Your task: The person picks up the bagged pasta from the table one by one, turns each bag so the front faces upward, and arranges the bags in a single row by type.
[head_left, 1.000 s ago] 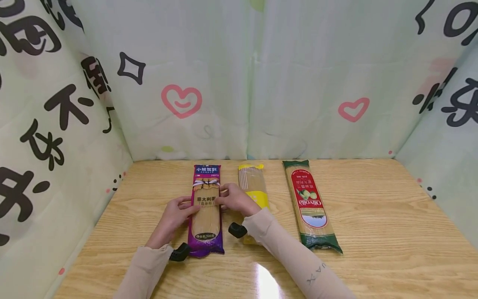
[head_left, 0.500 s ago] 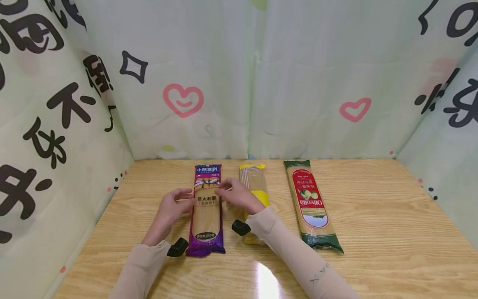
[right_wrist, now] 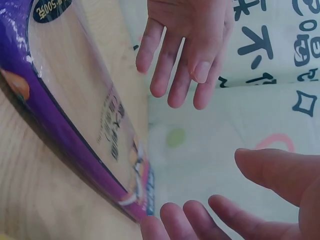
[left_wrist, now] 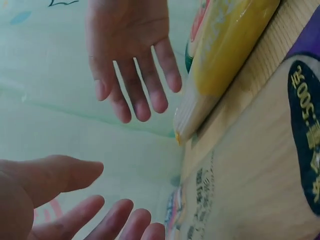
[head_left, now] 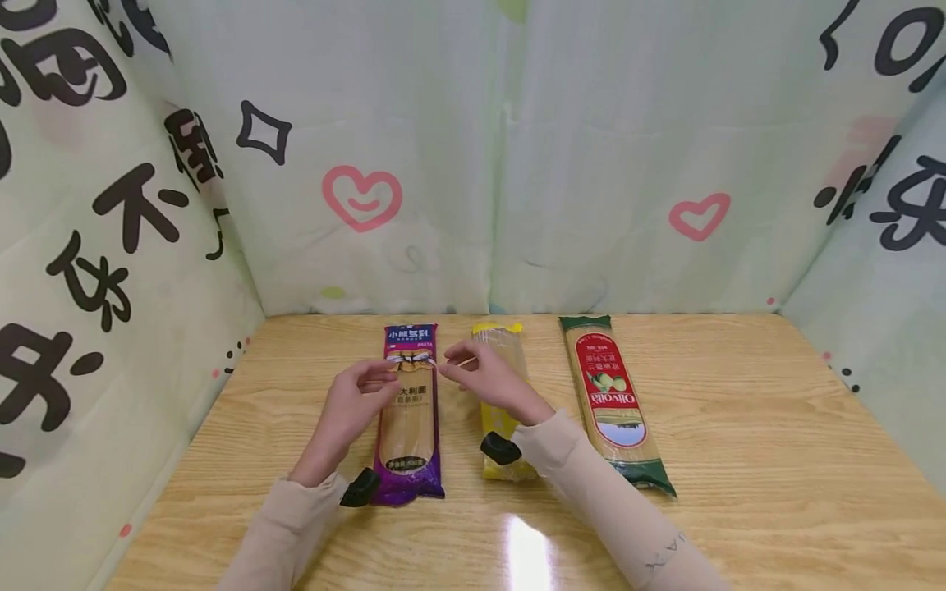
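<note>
A purple packet of spaghetti point(head_left: 408, 435) lies flat on the wooden table, its printed top end toward the back. Over its left side hovers my left hand point(head_left: 356, 402), fingers loosely bent and holding nothing. My right hand point(head_left: 488, 373) hangs above the gap between that packet and a yellow packet of noodles point(head_left: 502, 423), covering part of the yellow one. Both wrist views show the two hands apart from the packets, fingers spread. Farther right lies a green-ended spaghetti packet point(head_left: 609, 394) with a red label, tilted slightly; my right sleeve overlaps its lower edge.
The wooden table point(head_left: 776, 427) runs back to a pale printed curtain point(head_left: 606, 164). More curtain hangs along the left and right sides. Bare wood lies to the right of the green-ended packet and along the front.
Both hands have come off the purple packet and risen above it. The right hand has shifted rightward, over the yellow packet. The packets stay in place.
</note>
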The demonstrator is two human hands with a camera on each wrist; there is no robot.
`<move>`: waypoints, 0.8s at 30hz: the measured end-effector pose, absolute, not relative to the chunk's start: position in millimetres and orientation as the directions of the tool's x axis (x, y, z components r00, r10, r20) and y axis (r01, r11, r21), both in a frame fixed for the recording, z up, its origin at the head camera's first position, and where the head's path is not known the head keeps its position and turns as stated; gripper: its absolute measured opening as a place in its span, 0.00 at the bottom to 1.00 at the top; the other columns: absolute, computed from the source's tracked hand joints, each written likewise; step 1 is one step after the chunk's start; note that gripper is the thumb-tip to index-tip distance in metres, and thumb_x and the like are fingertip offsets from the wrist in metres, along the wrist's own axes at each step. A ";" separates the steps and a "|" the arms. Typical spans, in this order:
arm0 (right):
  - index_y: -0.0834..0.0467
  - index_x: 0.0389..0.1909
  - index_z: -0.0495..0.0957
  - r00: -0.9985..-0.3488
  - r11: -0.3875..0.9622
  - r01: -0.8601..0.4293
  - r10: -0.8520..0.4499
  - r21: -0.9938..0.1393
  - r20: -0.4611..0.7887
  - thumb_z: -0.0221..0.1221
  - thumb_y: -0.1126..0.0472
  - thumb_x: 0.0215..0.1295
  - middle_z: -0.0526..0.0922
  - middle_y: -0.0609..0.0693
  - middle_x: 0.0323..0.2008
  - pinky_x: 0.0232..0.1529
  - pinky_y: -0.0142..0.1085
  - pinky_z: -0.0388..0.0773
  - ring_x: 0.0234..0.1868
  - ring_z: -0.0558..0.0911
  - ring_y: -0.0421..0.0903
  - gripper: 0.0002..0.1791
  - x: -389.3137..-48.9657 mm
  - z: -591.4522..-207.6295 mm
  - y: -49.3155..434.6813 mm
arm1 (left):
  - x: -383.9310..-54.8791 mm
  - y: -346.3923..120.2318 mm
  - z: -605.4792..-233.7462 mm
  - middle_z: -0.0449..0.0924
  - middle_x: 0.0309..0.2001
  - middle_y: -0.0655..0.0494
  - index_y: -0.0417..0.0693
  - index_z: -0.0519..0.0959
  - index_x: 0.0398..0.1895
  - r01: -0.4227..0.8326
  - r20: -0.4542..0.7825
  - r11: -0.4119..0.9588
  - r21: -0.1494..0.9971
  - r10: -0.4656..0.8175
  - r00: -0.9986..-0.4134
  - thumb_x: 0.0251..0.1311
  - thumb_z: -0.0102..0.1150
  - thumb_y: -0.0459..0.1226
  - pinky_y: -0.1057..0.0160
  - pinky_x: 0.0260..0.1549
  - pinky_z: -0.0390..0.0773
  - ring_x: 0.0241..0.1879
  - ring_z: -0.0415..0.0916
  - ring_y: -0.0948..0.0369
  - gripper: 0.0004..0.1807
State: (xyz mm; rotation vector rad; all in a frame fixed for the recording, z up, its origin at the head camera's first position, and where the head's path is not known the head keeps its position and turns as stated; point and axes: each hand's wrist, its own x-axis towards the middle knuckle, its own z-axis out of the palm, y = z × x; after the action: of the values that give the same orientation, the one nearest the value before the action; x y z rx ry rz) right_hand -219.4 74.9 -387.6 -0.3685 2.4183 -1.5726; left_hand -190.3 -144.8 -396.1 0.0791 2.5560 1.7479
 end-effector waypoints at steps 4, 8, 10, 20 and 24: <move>0.63 0.57 0.75 -0.946 0.447 -0.130 -0.322 -0.885 -0.024 0.58 0.55 0.72 0.80 0.57 0.53 0.49 0.44 0.82 0.51 0.80 0.53 0.19 -217.1 -380.4 79.6 | -187.8 -139.7 -391.0 0.81 0.53 0.39 0.36 0.76 0.60 0.085 0.057 0.392 0.916 0.084 -0.995 0.65 0.63 0.35 0.52 0.52 0.80 0.53 0.78 0.48 0.22; 0.63 0.57 0.75 -0.943 0.468 -0.188 -0.332 -0.864 0.025 0.58 0.55 0.72 0.79 0.59 0.55 0.51 0.44 0.81 0.53 0.80 0.53 0.20 -213.7 -373.0 84.7 | -184.8 -133.3 -384.6 0.82 0.53 0.41 0.37 0.77 0.59 0.109 0.082 0.383 0.917 0.088 -0.993 0.64 0.64 0.36 0.51 0.53 0.79 0.52 0.79 0.50 0.22; 0.63 0.57 0.75 -0.940 0.474 -0.225 -0.336 -0.851 0.061 0.59 0.56 0.71 0.79 0.60 0.55 0.52 0.45 0.81 0.53 0.80 0.54 0.20 -211.3 -369.3 87.9 | -183.3 -129.9 -381.0 0.82 0.53 0.42 0.39 0.77 0.59 0.109 0.083 0.375 0.921 0.087 -0.993 0.64 0.64 0.36 0.51 0.53 0.79 0.52 0.79 0.51 0.21; 0.63 0.58 0.73 -0.946 0.518 -0.274 -0.299 -0.811 0.128 0.60 0.57 0.70 0.79 0.59 0.54 0.56 0.47 0.80 0.54 0.80 0.53 0.20 -196.8 -358.4 112.8 | -177.8 -107.4 -373.4 0.83 0.48 0.45 0.42 0.79 0.54 0.207 0.181 0.356 0.911 0.104 -0.978 0.63 0.66 0.37 0.55 0.50 0.82 0.48 0.80 0.54 0.18; 0.63 0.59 0.73 -0.944 0.540 -0.302 -0.284 -0.786 0.168 0.61 0.58 0.69 0.79 0.58 0.53 0.55 0.47 0.80 0.53 0.80 0.54 0.22 -191.6 -357.4 123.2 | -174.3 -99.9 -373.2 0.83 0.49 0.47 0.44 0.80 0.54 0.248 0.220 0.389 0.887 0.115 -0.969 0.63 0.66 0.41 0.54 0.51 0.81 0.48 0.80 0.55 0.18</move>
State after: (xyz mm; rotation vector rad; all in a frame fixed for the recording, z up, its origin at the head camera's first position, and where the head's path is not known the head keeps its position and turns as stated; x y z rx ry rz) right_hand -191.6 123.2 -357.4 -0.5286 2.7743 -1.4218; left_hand -174.3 -99.9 -373.2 0.3572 2.7176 1.7726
